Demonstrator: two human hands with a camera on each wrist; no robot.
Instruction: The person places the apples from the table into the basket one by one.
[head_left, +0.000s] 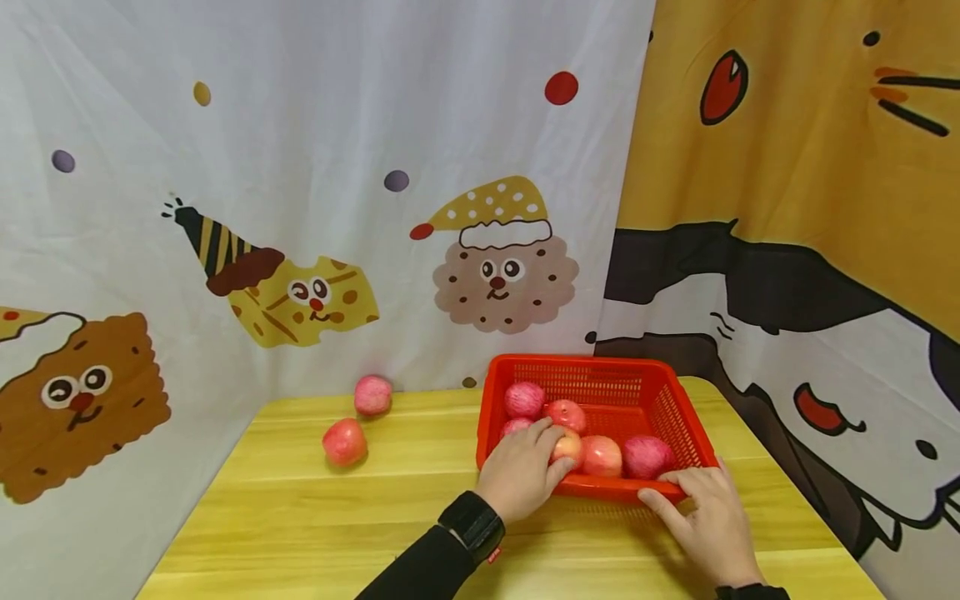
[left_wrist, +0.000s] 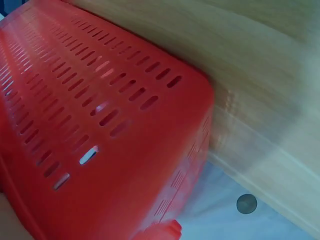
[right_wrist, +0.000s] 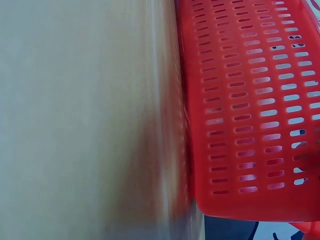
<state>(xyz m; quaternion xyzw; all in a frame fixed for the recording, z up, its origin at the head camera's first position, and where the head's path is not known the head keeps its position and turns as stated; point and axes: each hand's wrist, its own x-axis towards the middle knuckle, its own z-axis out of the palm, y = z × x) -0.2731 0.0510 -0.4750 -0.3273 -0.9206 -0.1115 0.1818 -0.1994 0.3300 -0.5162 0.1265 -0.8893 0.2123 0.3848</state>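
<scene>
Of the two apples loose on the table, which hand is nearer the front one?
Left. The left hand is right of the front loose apple, on another apple in the red basket; the right hand is farther right, at the basket's near right corner.

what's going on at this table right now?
A person is handling apples at a red basket. Their left hand reaches over the near rim, fingers and thumb around an apple inside. Their right hand grips the rim near its near right corner. At least five other apples show in the basket. Two more, a redder apple and a pinker apple, lie on the table left of it.
</scene>
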